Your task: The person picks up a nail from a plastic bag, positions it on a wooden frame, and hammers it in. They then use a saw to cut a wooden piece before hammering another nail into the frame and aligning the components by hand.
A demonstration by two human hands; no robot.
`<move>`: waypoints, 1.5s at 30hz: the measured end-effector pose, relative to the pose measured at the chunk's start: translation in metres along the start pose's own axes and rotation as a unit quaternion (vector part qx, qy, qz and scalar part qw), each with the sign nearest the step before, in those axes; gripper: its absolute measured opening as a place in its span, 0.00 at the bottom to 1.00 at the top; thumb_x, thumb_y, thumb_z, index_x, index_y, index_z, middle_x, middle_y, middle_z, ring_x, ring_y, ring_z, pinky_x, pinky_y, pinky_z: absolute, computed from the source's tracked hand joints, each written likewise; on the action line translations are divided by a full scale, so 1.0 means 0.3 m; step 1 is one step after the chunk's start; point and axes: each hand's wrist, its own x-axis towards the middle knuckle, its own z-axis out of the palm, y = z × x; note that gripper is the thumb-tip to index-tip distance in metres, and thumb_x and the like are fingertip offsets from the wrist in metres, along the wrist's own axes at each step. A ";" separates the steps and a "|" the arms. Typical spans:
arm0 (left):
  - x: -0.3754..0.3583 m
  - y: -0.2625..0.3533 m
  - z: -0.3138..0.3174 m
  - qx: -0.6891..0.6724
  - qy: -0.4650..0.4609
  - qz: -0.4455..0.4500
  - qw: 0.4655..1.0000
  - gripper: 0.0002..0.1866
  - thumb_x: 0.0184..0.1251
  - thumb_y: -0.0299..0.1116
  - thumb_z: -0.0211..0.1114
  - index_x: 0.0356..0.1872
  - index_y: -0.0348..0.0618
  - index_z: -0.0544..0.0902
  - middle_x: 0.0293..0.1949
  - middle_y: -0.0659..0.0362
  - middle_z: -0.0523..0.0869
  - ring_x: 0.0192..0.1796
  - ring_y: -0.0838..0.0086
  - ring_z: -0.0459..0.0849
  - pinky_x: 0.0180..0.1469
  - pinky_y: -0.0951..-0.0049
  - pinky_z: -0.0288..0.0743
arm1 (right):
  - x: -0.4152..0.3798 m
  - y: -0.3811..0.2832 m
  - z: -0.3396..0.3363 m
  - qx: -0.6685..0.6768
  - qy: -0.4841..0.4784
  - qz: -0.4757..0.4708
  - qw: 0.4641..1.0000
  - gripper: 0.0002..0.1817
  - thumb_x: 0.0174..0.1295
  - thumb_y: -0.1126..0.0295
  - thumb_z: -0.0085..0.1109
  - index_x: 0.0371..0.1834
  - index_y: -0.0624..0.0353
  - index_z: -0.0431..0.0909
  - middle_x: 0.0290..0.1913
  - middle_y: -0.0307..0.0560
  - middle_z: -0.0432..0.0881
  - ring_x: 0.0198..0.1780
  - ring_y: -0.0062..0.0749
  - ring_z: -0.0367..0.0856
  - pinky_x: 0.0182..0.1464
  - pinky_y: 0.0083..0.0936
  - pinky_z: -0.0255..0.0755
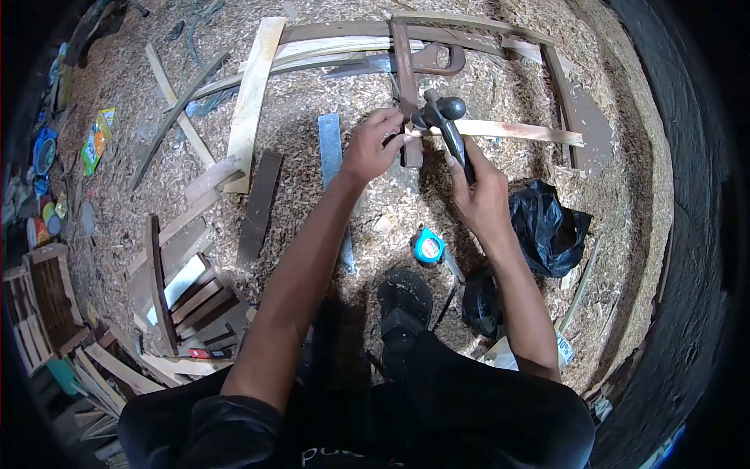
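My right hand (478, 187) is wrapped round the handle of a hammer (451, 129), whose dark rounded head points up. Beside it, my left hand (376, 144) pinches at the joint between a dark upright wooden strip (405, 74) and a pale crosswise strip (519, 130); what sits between the fingertips is too small to make out. The hammer head is close to those fingertips. These strips belong to a wooden frame with a dark right side piece (564, 109) and a top piece (476, 23).
A handsaw (437, 60) lies behind the frame. Nearer are a metal ruler (330, 144), a teal tape measure (429, 246) and a black plastic bag (547, 230). Wood strips (254, 102) and slatted pieces (205, 301) lie on the shaving-covered ground at left.
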 end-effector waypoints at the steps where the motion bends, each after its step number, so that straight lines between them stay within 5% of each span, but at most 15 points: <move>1: -0.002 -0.003 0.004 0.004 0.003 -0.003 1.000 0.19 0.65 0.26 0.73 0.56 0.32 0.83 0.54 0.48 0.84 0.53 0.62 0.85 0.59 0.67 0.78 | 0.002 -0.005 -0.002 -0.006 -0.003 -0.002 1.000 0.15 0.71 0.72 0.60 0.56 0.70 0.77 0.34 0.70 0.82 0.35 0.62 0.85 0.37 0.46 0.76; 7: -0.012 0.010 -0.004 0.035 0.010 0.004 0.999 0.18 0.65 0.29 0.72 0.55 0.34 0.84 0.56 0.46 0.84 0.56 0.54 0.85 0.59 0.63 0.78 | -0.004 -0.030 0.007 0.002 0.073 -0.083 0.994 0.16 0.71 0.73 0.59 0.58 0.70 0.76 0.36 0.69 0.83 0.37 0.64 0.85 0.40 0.46 0.78; 11: 0.002 0.021 -0.018 0.016 -0.011 -0.021 1.000 0.18 0.65 0.30 0.71 0.55 0.36 0.85 0.58 0.45 0.83 0.57 0.51 0.85 0.60 0.61 0.79 | 0.021 -0.082 -0.044 -0.050 -0.106 0.031 0.993 0.20 0.71 0.73 0.60 0.63 0.70 0.75 0.39 0.70 0.84 0.38 0.63 0.87 0.41 0.47 0.79; 18: 0.000 0.013 -0.013 -0.002 -0.018 -0.010 1.000 0.21 0.65 0.31 0.72 0.58 0.36 0.84 0.57 0.46 0.83 0.58 0.51 0.84 0.60 0.60 0.78 | -0.018 -0.039 0.026 -0.028 0.073 -0.091 0.993 0.20 0.70 0.74 0.60 0.63 0.70 0.75 0.39 0.71 0.84 0.39 0.63 0.87 0.39 0.48 0.78; 19: 0.000 0.007 -0.008 0.027 0.000 0.002 1.000 0.21 0.65 0.31 0.72 0.58 0.37 0.84 0.57 0.45 0.83 0.59 0.50 0.83 0.61 0.60 0.77 | 0.005 -0.038 -0.001 -0.041 -0.056 -0.012 0.998 0.19 0.70 0.74 0.59 0.63 0.68 0.75 0.37 0.71 0.84 0.38 0.63 0.87 0.38 0.48 0.78; 22: 0.005 0.017 -0.011 0.037 0.002 0.012 0.999 0.18 0.64 0.27 0.72 0.55 0.38 0.85 0.54 0.46 0.84 0.57 0.53 0.85 0.60 0.61 0.78 | 0.033 -0.071 -0.044 -0.022 -0.056 0.014 0.998 0.19 0.71 0.74 0.59 0.62 0.67 0.76 0.36 0.70 0.84 0.37 0.61 0.88 0.37 0.47 0.77; 26: -0.004 0.044 -0.020 0.015 -0.023 -0.038 0.999 0.20 0.64 0.29 0.72 0.57 0.38 0.85 0.57 0.45 0.84 0.59 0.52 0.84 0.61 0.60 0.78 | -0.001 -0.042 0.019 0.030 0.106 -0.081 0.991 0.18 0.71 0.74 0.59 0.62 0.68 0.75 0.34 0.69 0.84 0.33 0.57 0.88 0.35 0.45 0.78; 28: 0.004 0.034 -0.017 0.043 0.002 -0.007 0.999 0.21 0.66 0.33 0.72 0.59 0.39 0.84 0.59 0.44 0.83 0.61 0.50 0.83 0.63 0.59 0.77 | 0.010 -0.039 -0.014 -0.057 -0.077 -0.004 0.995 0.21 0.71 0.73 0.59 0.64 0.72 0.74 0.35 0.67 0.85 0.35 0.59 0.88 0.38 0.43 0.80; 30: 0.011 0.029 -0.014 0.037 -0.015 -0.014 0.999 0.20 0.66 0.32 0.71 0.58 0.38 0.84 0.59 0.45 0.83 0.60 0.50 0.83 0.62 0.60 0.78 | 0.026 -0.044 -0.019 -0.045 -0.083 0.010 0.995 0.20 0.71 0.73 0.59 0.64 0.70 0.74 0.35 0.67 0.85 0.37 0.60 0.89 0.39 0.44 0.80; 33: -0.006 0.022 -0.020 0.019 -0.034 -0.034 0.999 0.20 0.66 0.31 0.71 0.58 0.38 0.84 0.59 0.45 0.83 0.59 0.51 0.84 0.62 0.60 0.78 | -0.012 -0.061 0.004 0.017 0.057 -0.050 0.997 0.19 0.71 0.73 0.59 0.63 0.69 0.75 0.36 0.68 0.84 0.37 0.60 0.88 0.40 0.45 0.80; 36: 0.004 0.030 -0.017 0.006 -0.021 -0.038 0.999 0.19 0.65 0.29 0.73 0.57 0.37 0.85 0.57 0.45 0.84 0.58 0.54 0.85 0.61 0.62 0.77 | -0.024 -0.011 0.035 -0.006 0.097 -0.083 0.992 0.19 0.71 0.73 0.59 0.62 0.68 0.75 0.37 0.68 0.84 0.37 0.60 0.88 0.41 0.45 0.80; 37: 0.002 0.024 -0.012 0.013 -0.006 -0.023 1.000 0.20 0.65 0.29 0.73 0.57 0.37 0.85 0.57 0.45 0.84 0.58 0.54 0.85 0.61 0.62 0.77 | -0.017 -0.004 0.021 -0.024 -0.001 -0.033 0.999 0.19 0.72 0.72 0.59 0.63 0.68 0.76 0.36 0.67 0.85 0.36 0.59 0.88 0.38 0.43 0.80; 40: 0.008 0.016 -0.005 0.024 -0.001 -0.019 1.000 0.20 0.64 0.28 0.73 0.57 0.38 0.85 0.57 0.45 0.84 0.58 0.55 0.85 0.62 0.62 0.77 | 0.015 -0.025 -0.016 -0.032 -0.045 0.009 0.998 0.19 0.72 0.72 0.58 0.64 0.68 0.76 0.36 0.65 0.85 0.34 0.56 0.88 0.36 0.40 0.79; 42: -0.005 0.012 -0.008 0.029 -0.001 -0.025 0.999 0.20 0.64 0.28 0.73 0.58 0.38 0.85 0.57 0.45 0.84 0.58 0.55 0.85 0.62 0.62 0.77 | -0.018 -0.039 0.007 0.039 0.060 0.021 0.997 0.19 0.72 0.72 0.59 0.64 0.66 0.76 0.34 0.64 0.85 0.31 0.49 0.88 0.34 0.39 0.78; 45: -0.010 0.014 -0.003 0.026 0.005 -0.019 0.999 0.20 0.64 0.28 0.73 0.58 0.39 0.85 0.57 0.45 0.84 0.59 0.55 0.85 0.62 0.62 0.78 | -0.033 -0.001 0.050 0.024 0.118 -0.064 0.991 0.19 0.72 0.71 0.59 0.64 0.66 0.76 0.35 0.65 0.85 0.32 0.54 0.87 0.34 0.40 0.78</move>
